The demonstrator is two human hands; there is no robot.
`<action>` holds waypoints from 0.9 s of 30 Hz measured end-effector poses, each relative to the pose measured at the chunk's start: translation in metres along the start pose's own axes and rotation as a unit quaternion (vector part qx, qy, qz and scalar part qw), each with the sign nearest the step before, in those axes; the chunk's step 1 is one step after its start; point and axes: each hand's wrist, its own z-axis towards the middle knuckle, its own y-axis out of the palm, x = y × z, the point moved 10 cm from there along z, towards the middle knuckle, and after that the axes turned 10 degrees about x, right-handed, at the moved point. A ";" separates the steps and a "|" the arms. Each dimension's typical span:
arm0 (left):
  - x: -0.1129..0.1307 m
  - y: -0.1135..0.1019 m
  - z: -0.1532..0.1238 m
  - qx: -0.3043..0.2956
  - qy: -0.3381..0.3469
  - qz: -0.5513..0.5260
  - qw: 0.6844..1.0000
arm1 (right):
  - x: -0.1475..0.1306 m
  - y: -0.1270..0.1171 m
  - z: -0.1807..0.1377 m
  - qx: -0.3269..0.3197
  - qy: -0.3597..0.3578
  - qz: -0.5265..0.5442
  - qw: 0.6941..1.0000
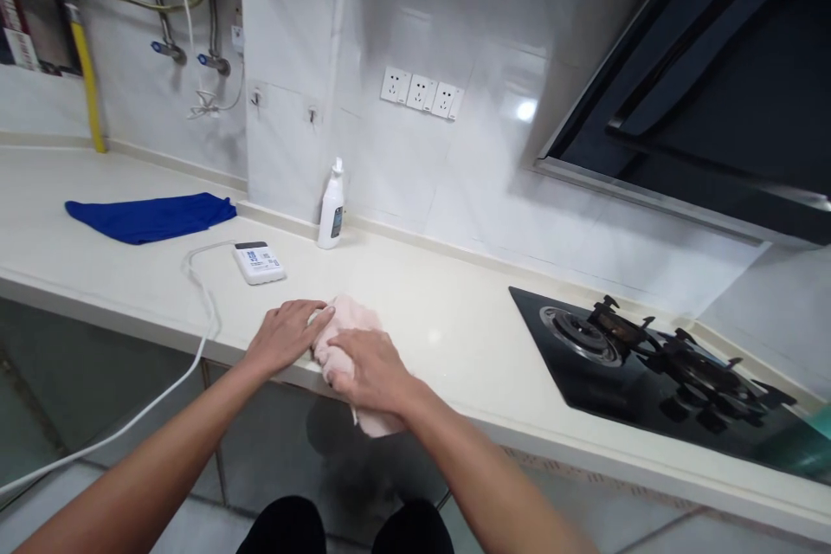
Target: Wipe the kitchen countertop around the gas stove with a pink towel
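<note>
A crumpled pale pink cloth [354,314] lies on the front part of the cream countertop [415,277], and a corner of it hangs over the edge. My right hand [373,368] is bent over the cloth and grips it from above. At the cloth's left side, my left hand [286,336] has its thumb and fingers around a bunched edge. Beyond my left hand sits a small white device [260,263] with a dark top strip and a white cable. A white bottle [331,208] stands upright against the wall.
A blue cloth [152,216] lies at the left of the counter. On the right is a black gas stove [623,381], below a dark range hood [707,78]. The device's white cable [201,346] drops over the counter's front edge. Wall sockets [421,93] are at the back.
</note>
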 end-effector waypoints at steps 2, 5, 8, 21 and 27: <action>-0.001 0.001 0.001 -0.007 0.001 0.001 1.000 | -0.004 -0.013 -0.020 0.020 -0.002 0.024 1.000; -0.001 0.005 0.001 -0.015 0.008 0.007 1.000 | 0.039 -0.046 -0.061 0.038 0.096 0.004 0.995; 0.000 0.008 -0.001 -0.021 0.017 0.013 1.000 | 0.106 -0.090 -0.116 0.064 0.222 -0.060 0.971; -0.005 0.013 -0.003 -0.011 0.019 0.003 1.000 | 0.234 -0.180 -0.271 0.130 0.348 -0.227 0.900; -0.003 0.009 -0.008 0.050 0.057 0.013 0.997 | 0.287 -0.175 -0.226 0.063 0.393 -0.166 0.902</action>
